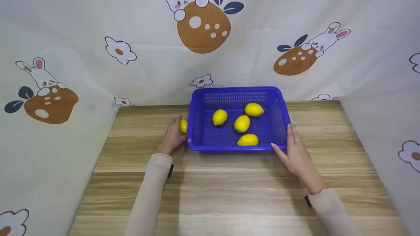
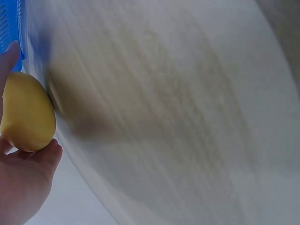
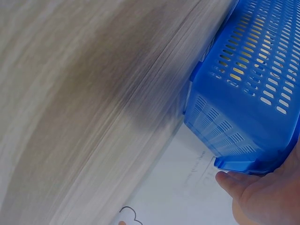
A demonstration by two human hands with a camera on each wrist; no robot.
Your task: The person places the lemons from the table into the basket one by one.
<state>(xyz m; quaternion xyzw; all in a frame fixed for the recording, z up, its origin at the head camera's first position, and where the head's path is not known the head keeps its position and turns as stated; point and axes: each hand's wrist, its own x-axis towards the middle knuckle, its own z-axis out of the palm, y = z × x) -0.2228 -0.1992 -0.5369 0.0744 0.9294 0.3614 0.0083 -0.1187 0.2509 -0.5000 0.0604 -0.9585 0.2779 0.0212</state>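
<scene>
A blue plastic basket (image 1: 229, 148) with slotted walls stands on the wooden table, and several yellow lemons (image 1: 242, 124) lie inside it. Just outside its left wall, my left hand (image 1: 172, 137) holds another lemon (image 1: 183, 126) between thumb and fingers. The left wrist view shows that lemon (image 2: 29, 112) low beside the tabletop, with the basket's edge (image 2: 10, 28) close by. My right hand (image 1: 298, 157) rests at the basket's front right corner, fingers straight along the right side and thumb at the front rim. In the right wrist view, fingertips (image 3: 229, 183) touch beneath the rim.
The wooden tabletop (image 1: 213, 193) reaches toward me in front of the basket. A pale cloth (image 1: 151, 75) printed with rabbits and flowers hangs behind the table and along both sides, close behind the basket's back rim.
</scene>
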